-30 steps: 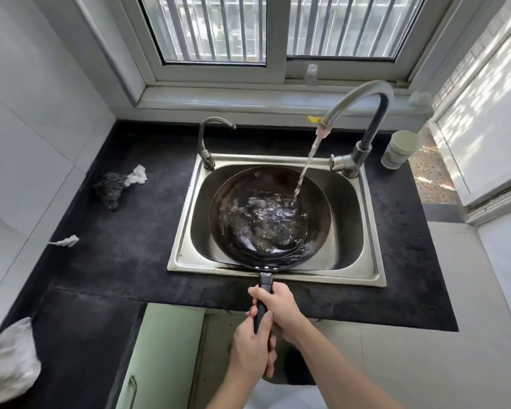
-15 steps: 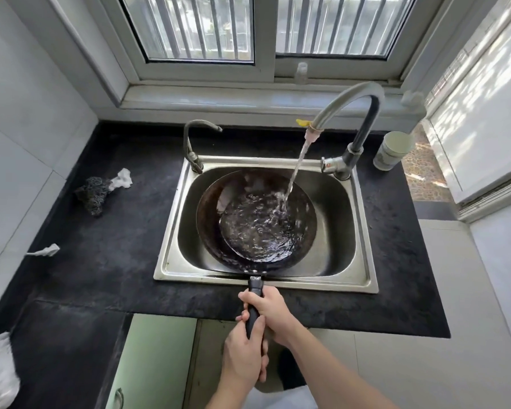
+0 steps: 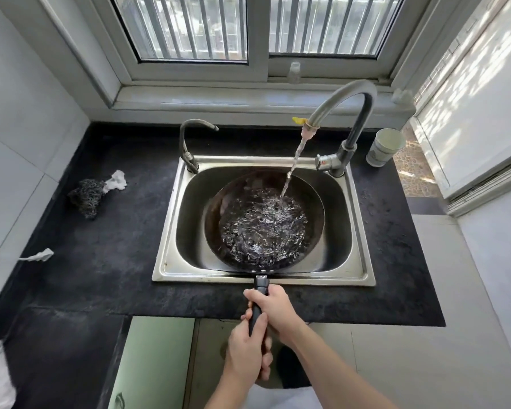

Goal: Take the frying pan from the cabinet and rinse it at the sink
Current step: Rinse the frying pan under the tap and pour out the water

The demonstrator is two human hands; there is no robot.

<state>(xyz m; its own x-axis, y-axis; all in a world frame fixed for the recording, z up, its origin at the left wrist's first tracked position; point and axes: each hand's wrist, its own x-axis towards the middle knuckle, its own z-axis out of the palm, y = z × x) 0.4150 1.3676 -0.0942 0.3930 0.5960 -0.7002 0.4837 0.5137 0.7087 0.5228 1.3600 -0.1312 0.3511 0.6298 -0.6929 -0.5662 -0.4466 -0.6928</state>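
A dark round frying pan (image 3: 216, 214) lies in the steel sink (image 3: 171, 231), part full of churning water. Its black handle (image 3: 261, 286) sticks out over the sink's front rim. My right hand (image 3: 273, 308) grips the handle nearer the pan. Just behind it, my left hand (image 3: 247, 354) grips the handle's end. Water runs from the tall curved tap (image 3: 341, 97) and lands in the right half of the pan.
A smaller tap (image 3: 189, 140) stands at the sink's back left. A paper cup (image 3: 384, 147) sits on the black counter (image 3: 101, 246) at the back right. A dark scourer (image 3: 86, 194) and white scraps lie at the left. A green cabinet door (image 3: 151, 364) is below.
The pan has shifted to the right in the sink and holds more water, which now spreads over most of its bottom. Both hands keep their grip on the handle.
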